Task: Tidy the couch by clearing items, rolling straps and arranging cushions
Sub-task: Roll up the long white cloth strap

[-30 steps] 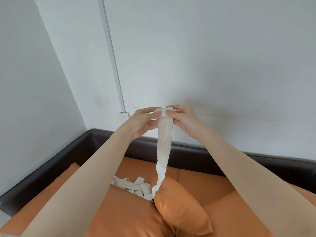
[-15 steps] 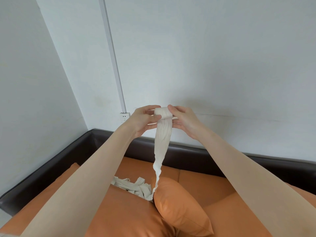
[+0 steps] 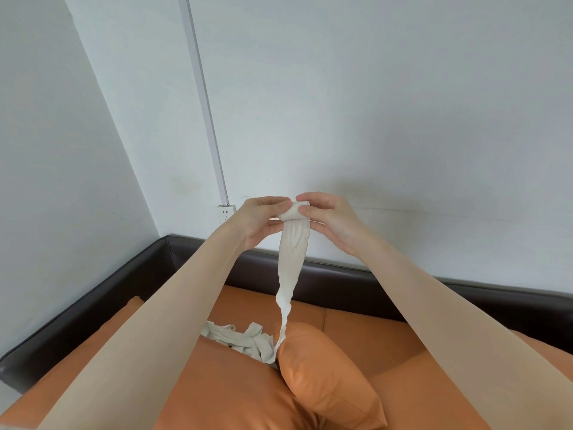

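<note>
1. Both hands are up in front of the white wall (image 3: 372,103), and between them sits a small tight roll (image 3: 293,211) of cream cloth – the wound end of a strap (image 3: 291,259).
2. The left hand (image 3: 263,218) pinches the roll's left end, thumb and fingers curled round it.
3. The right hand (image 3: 333,220) grips the right end, its fingers (image 3: 310,197) arched over the top of the roll.
4. From the roll the strap hangs straight down, wide and ribbed near the hands, narrowing and twisting as it drops toward the couch (image 3: 387,342).
5. Its lower end runs down just left of an orange cushion (image 3: 325,383) lying tilted on the seat, and joins a loose pile of strap (image 3: 242,339) – cream loops heaped on the seat, partly hidden behind the left forearm.
6. Another orange cushion (image 3: 223,392) lies near, left of the tilted one, touching it.
7. The couch has orange seat pads and a dark brown frame (image 3: 341,274) running along the far side and round the left corner.
8. On the wall, a white cable cover (image 3: 203,97) runs down to a white socket (image 3: 225,211), just left of the left hand.
</note>
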